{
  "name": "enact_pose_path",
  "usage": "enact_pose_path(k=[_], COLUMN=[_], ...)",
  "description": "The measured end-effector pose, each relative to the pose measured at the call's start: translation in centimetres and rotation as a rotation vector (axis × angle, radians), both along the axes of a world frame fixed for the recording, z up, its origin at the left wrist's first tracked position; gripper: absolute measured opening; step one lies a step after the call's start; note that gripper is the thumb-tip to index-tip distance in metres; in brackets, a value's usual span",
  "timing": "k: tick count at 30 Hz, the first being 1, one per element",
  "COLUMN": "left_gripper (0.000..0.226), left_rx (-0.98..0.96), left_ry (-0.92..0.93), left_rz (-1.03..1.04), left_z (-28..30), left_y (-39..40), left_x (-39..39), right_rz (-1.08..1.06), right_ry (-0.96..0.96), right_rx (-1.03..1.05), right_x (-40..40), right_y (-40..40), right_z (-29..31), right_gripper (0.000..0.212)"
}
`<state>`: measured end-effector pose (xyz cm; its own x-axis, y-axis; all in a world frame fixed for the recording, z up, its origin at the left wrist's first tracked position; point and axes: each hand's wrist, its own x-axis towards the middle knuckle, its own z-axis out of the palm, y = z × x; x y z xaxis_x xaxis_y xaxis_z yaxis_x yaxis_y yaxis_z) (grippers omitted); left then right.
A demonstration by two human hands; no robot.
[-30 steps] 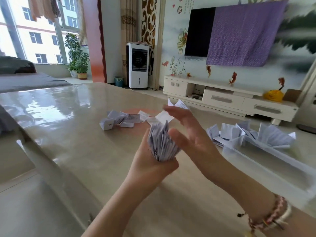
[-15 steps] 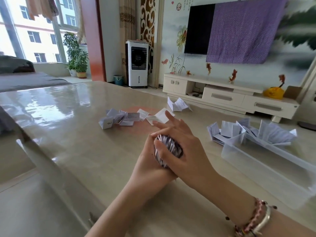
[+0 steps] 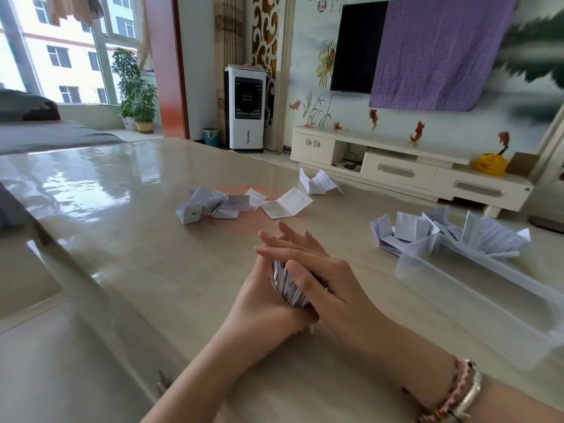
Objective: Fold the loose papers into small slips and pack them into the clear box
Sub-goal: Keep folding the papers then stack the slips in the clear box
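Both hands, left hand (image 3: 262, 300) and right hand (image 3: 323, 279), clasp the slip bundle (image 3: 287, 285). Slips appear light and springy; grip the flat faces firmly.

On the table (image 3: 128, 239), the clear box (image 3: 476, 303) lies right of the clasped hands, loose papers (image 3: 244, 203) behind them.
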<state>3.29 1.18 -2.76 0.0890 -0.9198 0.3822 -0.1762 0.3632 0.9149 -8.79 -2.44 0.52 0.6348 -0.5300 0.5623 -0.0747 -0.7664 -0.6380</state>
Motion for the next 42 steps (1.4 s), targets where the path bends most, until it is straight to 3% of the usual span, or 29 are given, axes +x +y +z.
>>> enact_pose_path(k=[3, 7, 10, 14, 19, 25, 28, 31, 36, 39, 42], left_gripper=[0.072, 0.074, 0.074, 0.080, 0.032, 0.053, 0.042, 0.030, 0.042, 0.077, 0.084], left_rx=[0.014, 0.157, 0.378, 0.602, 0.715, 0.789, 0.770, 0.667, 0.304, 0.016, -0.061], left_ry=[-0.010, -0.027, -0.081, -0.198, -0.392, -0.415, -0.453, -0.524, -0.691, -0.711, -0.740], left_rz=[0.002, -0.028, -0.171, -0.351, -0.506, -0.505, -0.638, -0.602, -0.155, -0.125, -0.163], left_z=[0.3, 1.8, 4.0, 6.7, 8.3, 7.8, 8.2, 8.6, 7.4, 4.6, 2.3], left_y=[-0.1, 0.3, 0.4, 0.0, -0.5, -1.3, -1.2, -1.2, -0.8, 0.4, 0.8], left_x=[0.0, 0.2, 1.4, 1.3, -2.0, -3.4, -4.4, -5.4, -7.1, -8.3, -8.4], right_rz=[0.044, 0.214, 0.225, 0.068, -0.109, -0.118, -0.090, -0.152, -0.328, -0.383, -0.381], right_ry=[0.021, 0.043, 0.267, 0.569, 0.401, 0.255, 0.215, 0.227, 0.143, 0.228, 0.435], right_rx=[0.058, 0.424, 0.380, 0.190, 0.093, 0.056, 0.000, -0.123, -0.095, -0.075, -0.060], right_x=[-0.3, -2.3, -5.4, -8.7, -9.4, -10.6, -11.3, -12.2, -14.1, -14.8, -14.9], right_y=[0.1, -1.0, -1.7, -0.8, 0.4, 1.4, 2.1, 2.3, 2.4, 2.4, 2.6], right_z=[0.2, 2.6, 4.7, 5.0, 3.2, 2.7, 2.4, 1.9, 1.2, 0.4, -0.4], right_gripper=[0.036, 0.044, 0.063, 0.081, 0.065, 0.055, 0.058, 0.051, 0.042, 0.045, 0.054])
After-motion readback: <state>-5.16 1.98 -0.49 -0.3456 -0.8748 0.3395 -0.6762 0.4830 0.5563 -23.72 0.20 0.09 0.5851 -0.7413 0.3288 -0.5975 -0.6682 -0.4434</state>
